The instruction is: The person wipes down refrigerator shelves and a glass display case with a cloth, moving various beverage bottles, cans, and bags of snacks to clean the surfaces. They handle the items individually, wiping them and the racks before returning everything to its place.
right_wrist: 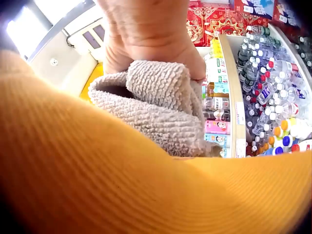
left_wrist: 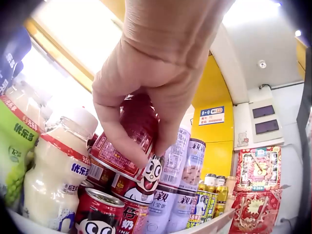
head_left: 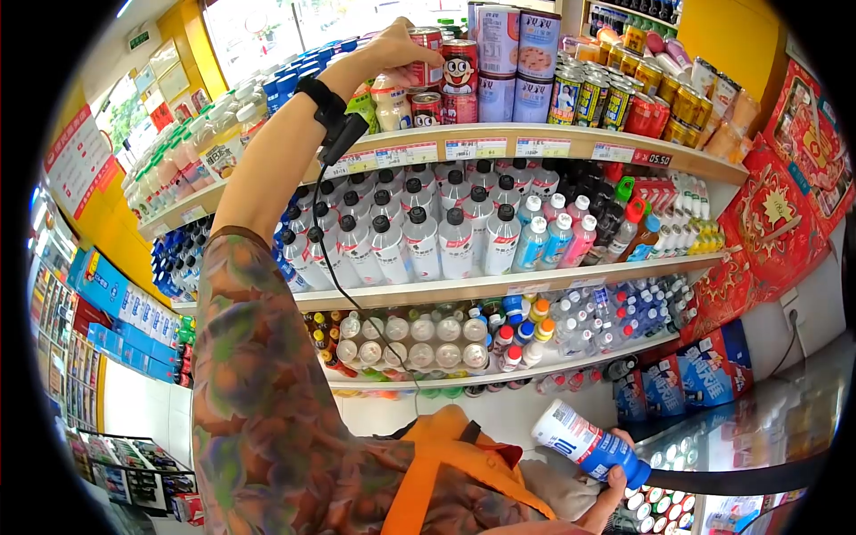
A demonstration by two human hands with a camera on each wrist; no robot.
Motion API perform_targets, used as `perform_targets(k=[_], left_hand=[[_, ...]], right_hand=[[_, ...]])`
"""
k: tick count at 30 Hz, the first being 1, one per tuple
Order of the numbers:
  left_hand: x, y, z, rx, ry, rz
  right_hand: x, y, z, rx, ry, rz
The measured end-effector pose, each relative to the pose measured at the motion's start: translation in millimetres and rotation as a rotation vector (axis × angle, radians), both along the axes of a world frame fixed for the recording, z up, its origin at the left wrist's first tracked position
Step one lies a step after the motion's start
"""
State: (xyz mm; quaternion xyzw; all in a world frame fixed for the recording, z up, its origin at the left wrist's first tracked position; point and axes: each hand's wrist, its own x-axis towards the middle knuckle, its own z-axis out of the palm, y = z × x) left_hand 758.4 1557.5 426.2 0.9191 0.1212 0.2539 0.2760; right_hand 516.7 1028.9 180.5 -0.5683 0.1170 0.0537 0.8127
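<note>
Head view: left hand (head_left: 397, 52) raised to top shelf (head_left: 535, 143), fingers wrapped round red can (head_left: 428, 53). Right hand (head_left: 615, 486) low, clasping blue-white bottle (head_left: 588, 443) plus beige cloth (head_left: 553, 490).

Left wrist view: red can directly above cartoon-face cans (left_wrist: 122, 195). Milky bottle (left_wrist: 53, 180) beside them. Contents not visible.

Right wrist view: right hand clenched on beige cloth above orange garment (right_wrist: 122, 185).

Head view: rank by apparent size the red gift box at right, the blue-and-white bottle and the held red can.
1. red gift box
2. blue-and-white bottle; close to the camera, so likely flattered
3. red can, in the left hand
</note>
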Motion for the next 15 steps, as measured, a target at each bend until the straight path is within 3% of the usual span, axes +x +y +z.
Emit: perform_targets(k=[15], left_hand=[[-2, -22, -26, -0.223, -0.312, 0.06]], right_hand=[[-2, -14, -33, -0.003, -0.102, -0.039]])
